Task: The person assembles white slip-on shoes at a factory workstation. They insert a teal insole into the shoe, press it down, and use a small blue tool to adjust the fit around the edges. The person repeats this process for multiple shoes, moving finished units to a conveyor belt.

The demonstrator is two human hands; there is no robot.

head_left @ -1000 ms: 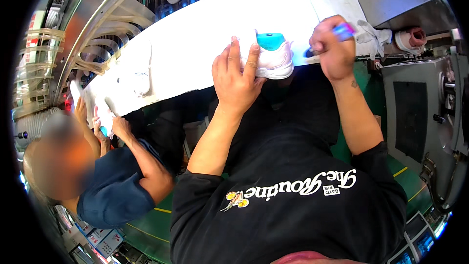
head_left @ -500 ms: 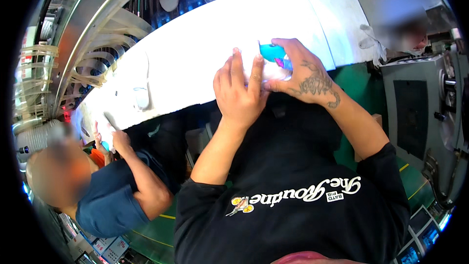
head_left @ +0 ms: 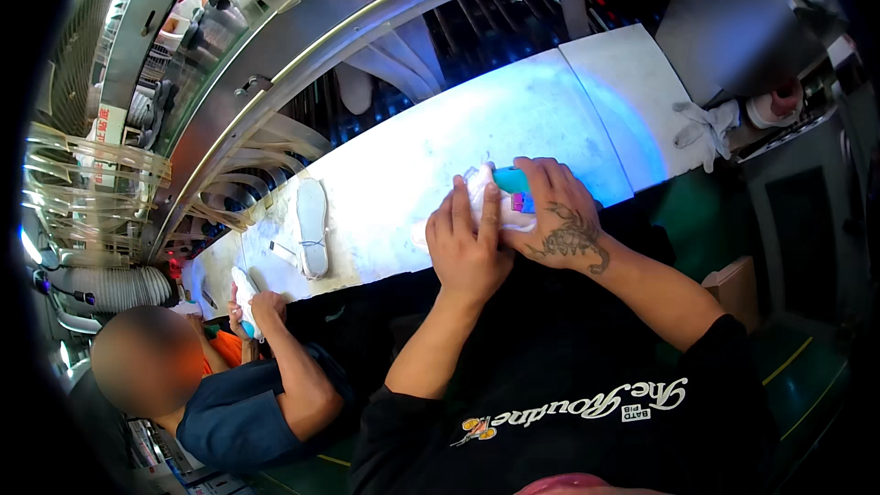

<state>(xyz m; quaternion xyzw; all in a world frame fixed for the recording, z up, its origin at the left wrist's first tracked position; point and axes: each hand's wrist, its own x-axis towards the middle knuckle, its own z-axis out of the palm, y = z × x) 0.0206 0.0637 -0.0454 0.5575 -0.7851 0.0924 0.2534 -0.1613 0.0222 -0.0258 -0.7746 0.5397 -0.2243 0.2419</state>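
Observation:
Over the brightly lit white worktop (head_left: 385,211) I hold a white shoe with a teal last (head_left: 510,180) in it. A small magenta patch shows on the last. My right hand (head_left: 561,220), tattooed on the back, curls around the teal end. From the other side, my left hand (head_left: 467,243) presses on the white part, its fingers mostly straight and partly covering it. Glare washes out the shoe's outline, and the undersides of both hands are hidden.
A grey shoe sole (head_left: 313,225) lies on the worktop to the left. White gloves (head_left: 706,131) rest at its right end. At the lower left, a co-worker (head_left: 247,408) holds a white shoe (head_left: 244,298). A machine with dark rollers (head_left: 486,27) runs along the back.
The view has shifted, so the worktop and my hands sit lower in it and the glare is weaker. Both hands keep their hold on the shoe, turned slightly.

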